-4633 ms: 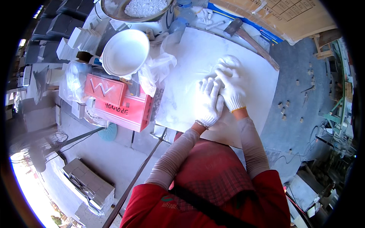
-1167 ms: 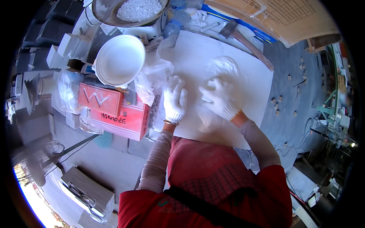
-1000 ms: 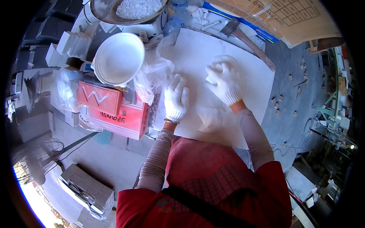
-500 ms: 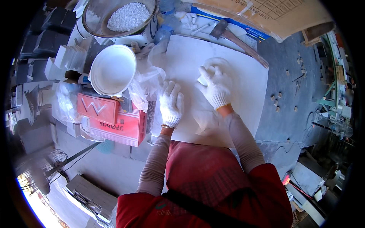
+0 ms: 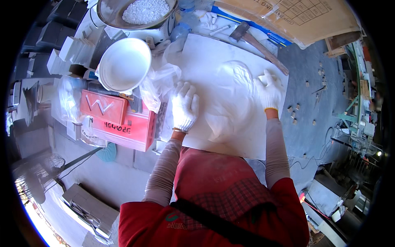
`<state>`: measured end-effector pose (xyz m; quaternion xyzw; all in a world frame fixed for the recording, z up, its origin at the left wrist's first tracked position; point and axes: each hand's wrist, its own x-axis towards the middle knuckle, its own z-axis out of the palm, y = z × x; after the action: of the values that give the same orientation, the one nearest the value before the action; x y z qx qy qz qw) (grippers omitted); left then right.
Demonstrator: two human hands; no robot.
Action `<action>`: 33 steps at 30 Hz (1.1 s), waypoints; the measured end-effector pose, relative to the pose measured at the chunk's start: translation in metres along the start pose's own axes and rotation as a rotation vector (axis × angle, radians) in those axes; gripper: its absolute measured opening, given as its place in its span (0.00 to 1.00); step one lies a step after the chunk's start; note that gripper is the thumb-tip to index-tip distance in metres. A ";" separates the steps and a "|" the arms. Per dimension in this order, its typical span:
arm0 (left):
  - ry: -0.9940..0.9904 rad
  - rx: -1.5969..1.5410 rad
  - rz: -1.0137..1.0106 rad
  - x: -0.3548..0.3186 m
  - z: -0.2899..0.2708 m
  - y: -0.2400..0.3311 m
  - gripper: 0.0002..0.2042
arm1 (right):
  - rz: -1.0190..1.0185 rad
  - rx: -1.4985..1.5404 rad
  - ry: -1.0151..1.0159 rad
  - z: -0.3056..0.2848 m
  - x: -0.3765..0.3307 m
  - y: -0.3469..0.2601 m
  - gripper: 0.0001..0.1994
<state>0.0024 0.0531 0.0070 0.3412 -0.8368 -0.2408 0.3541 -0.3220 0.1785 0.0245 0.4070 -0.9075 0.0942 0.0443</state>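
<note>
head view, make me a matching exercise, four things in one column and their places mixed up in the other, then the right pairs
Things
1. hammer
2. white bowl
3. left hand
4. right hand

Places
A. at the left edge of the white slab
B. along the slab's far edge
C. just right of the raised relief
D. beyond the red box

Pairs
1-B, 2-D, 3-A, 4-C

The left hand (image 5: 184,106), in a white glove, lies at the left side of a white slab (image 5: 201,53); the right hand (image 5: 269,90), gloved alike, lies near its right edge. Between them the slab bears a raised shape (image 5: 234,96). A hammer (image 5: 261,48) rests by the far edge, and a white bowl (image 5: 124,65) sits beside a plastic bag (image 5: 162,82)
</note>
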 end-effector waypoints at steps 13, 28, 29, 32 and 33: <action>0.061 -0.007 0.135 0.015 -0.004 0.006 0.08 | -0.304 0.350 -0.150 0.006 0.001 -0.031 0.33; 0.026 0.028 0.130 0.015 -0.004 0.007 0.08 | -0.460 0.135 -0.097 -0.004 -0.011 -0.088 0.31; 0.025 0.036 0.134 0.016 -0.005 0.010 0.08 | -0.494 0.166 -0.016 0.008 -0.020 -0.077 0.32; 0.068 0.039 0.114 0.015 -0.002 0.009 0.07 | -0.469 0.163 -0.050 0.006 -0.056 -0.070 0.34; 0.039 0.030 0.076 0.015 -0.002 0.009 0.07 | -0.437 0.148 -0.106 0.005 -0.064 -0.068 0.35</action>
<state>-0.0077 0.0478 0.0208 0.3191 -0.8455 -0.2078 0.3742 -0.2286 0.1794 0.0191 0.6003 -0.7895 0.1270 -0.0139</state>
